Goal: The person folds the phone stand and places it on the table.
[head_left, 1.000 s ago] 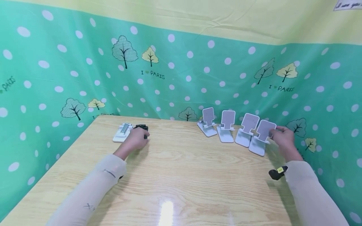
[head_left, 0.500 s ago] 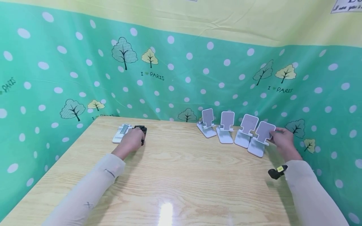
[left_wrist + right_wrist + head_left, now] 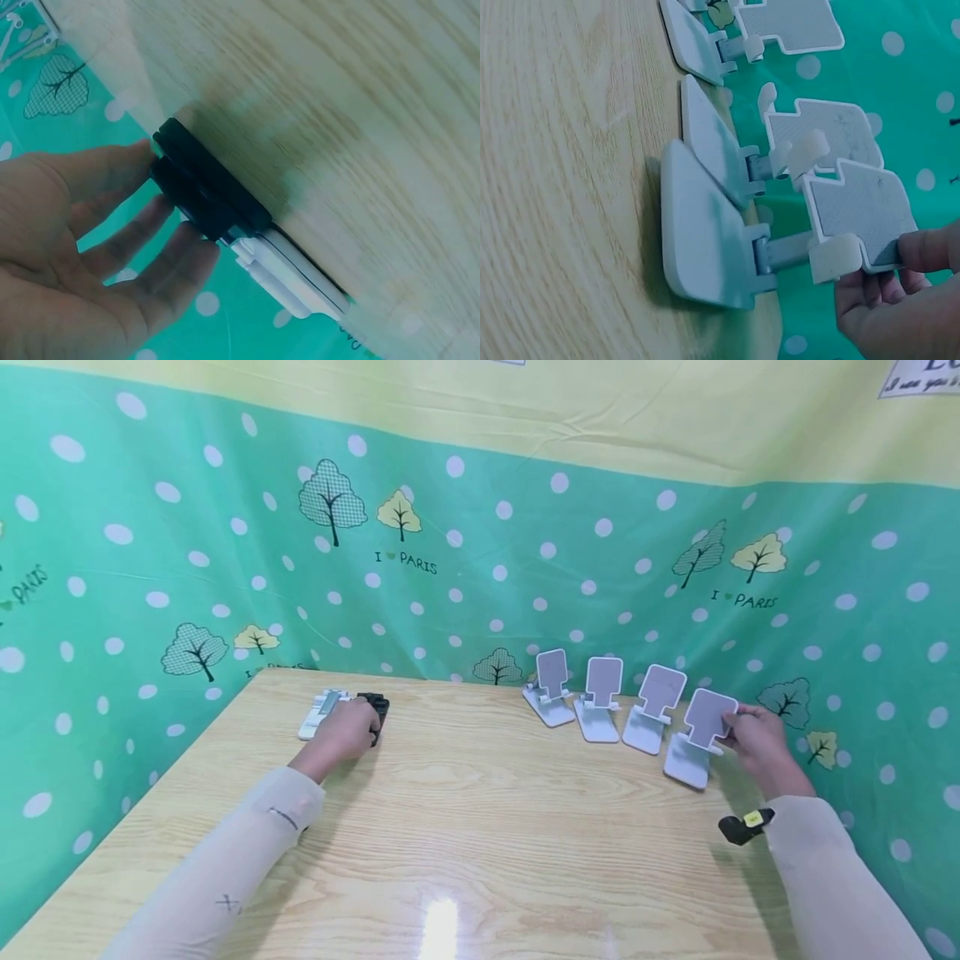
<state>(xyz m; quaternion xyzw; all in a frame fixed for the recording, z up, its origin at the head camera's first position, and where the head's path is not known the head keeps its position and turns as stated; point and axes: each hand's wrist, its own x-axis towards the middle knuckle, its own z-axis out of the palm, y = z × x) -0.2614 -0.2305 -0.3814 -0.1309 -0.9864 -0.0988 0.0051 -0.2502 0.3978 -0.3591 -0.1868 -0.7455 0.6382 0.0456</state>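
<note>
In the head view my right hand (image 3: pixel 759 739) pinches the upright plate of the rightmost white phone stand (image 3: pixel 859 206). The right wrist view has the thumb on the plate's grey pad and the fingers curled behind it. The base of this stand (image 3: pixel 705 232) is low over the table. My left hand (image 3: pixel 347 731) is at the far left, beside a black folded phone stand (image 3: pixel 202 180) lying on the table. In the left wrist view its fingers are loosely bent, with the tips right at the black stand's edge. A white folded phone stand (image 3: pixel 318 714) lies just left of the black one.
Three more unfolded white phone stands (image 3: pixel 660 697) (image 3: pixel 603 689) (image 3: pixel 552 681) form a row at the back right of the wooden table (image 3: pixel 480 827). A green dotted curtain (image 3: pixel 465 568) hangs right behind the table's back edge.
My right hand has shifted the rightmost phone stand slightly right and toward me, opening a gap from its neighbour. My left hand has drawn a little left across the black stand, uncovering more of it.
</note>
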